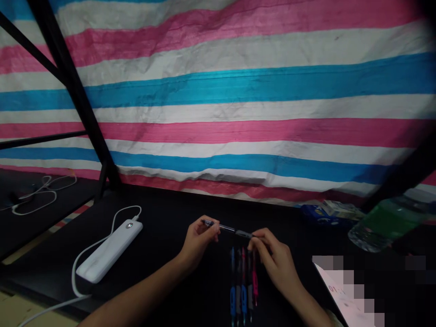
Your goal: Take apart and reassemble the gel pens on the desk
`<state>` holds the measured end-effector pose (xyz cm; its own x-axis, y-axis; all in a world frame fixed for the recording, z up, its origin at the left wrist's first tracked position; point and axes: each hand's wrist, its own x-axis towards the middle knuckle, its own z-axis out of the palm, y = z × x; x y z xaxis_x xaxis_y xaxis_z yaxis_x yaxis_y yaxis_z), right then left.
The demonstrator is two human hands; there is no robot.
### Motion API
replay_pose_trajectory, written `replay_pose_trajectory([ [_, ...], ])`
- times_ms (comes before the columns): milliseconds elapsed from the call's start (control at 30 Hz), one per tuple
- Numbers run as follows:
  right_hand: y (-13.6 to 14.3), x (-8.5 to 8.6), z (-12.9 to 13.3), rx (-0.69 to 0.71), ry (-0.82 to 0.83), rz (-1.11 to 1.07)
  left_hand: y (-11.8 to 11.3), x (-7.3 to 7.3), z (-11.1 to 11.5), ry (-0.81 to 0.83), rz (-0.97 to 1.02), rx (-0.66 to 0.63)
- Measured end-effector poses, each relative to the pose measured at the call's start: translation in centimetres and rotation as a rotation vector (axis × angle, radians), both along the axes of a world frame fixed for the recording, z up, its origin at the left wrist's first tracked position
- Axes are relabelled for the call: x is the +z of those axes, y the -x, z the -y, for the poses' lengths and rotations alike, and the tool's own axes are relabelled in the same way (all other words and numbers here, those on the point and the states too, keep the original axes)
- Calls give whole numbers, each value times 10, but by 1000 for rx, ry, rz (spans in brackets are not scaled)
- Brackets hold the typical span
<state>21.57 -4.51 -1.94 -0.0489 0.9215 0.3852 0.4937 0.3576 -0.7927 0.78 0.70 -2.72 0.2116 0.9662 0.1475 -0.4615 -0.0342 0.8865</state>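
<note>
A dark pen with a clear barrel [227,228] is held nearly level above the black table. My left hand [200,237] pinches its left end, and my right hand [272,254] pinches the grey grip end. Below the pen, several pens lie side by side on the table, close to my right hand. Among them are a blue pen [233,299] at the left, another blue pen [244,297], a grey one [250,293] and a pink pen [255,284] at the right.
A white power bank [109,252] with a white cable lies at the left. At the right are a green-labelled bottle [390,221], a blue packet [322,215] and a pale pink sheet or screen [342,293], partly pixelated. Striped sheeting [238,131] hangs behind the black table [163,209].
</note>
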Motion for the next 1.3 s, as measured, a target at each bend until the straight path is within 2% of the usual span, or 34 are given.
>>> replay_pose_trajectory([
  [100,-1,2,1,14,-4,3,-1,1,1,5,0,-10],
  [267,0,2,2,-46,-68,69,-1,0,4,8,-7,-15],
  [367,0,2,3,-58,-103,145,-1,-4,6,-33,-29,-24],
  [467,4,0,5,-44,-81,132,0,-6,7,-85,-53,11],
  [567,11,-7,5,28,52,7,0,-5,8,-121,-46,71],
  [667,18,-13,2,129,263,-201,2,-2,9,-139,-43,106],
  [800,21,-17,0,305,544,-479,3,0,10,-175,-51,100],
  [967,18,-21,1,537,789,-803,3,1,9,-193,-28,71],
  [1067,18,-24,1,631,939,-966,3,2,8,-209,-18,58],
  [1200,18,-22,2,690,1060,-1066,5,3,9,-208,-11,36],
  [1300,21,-19,5,680,1063,-1035,5,6,9,-194,-8,18],
])
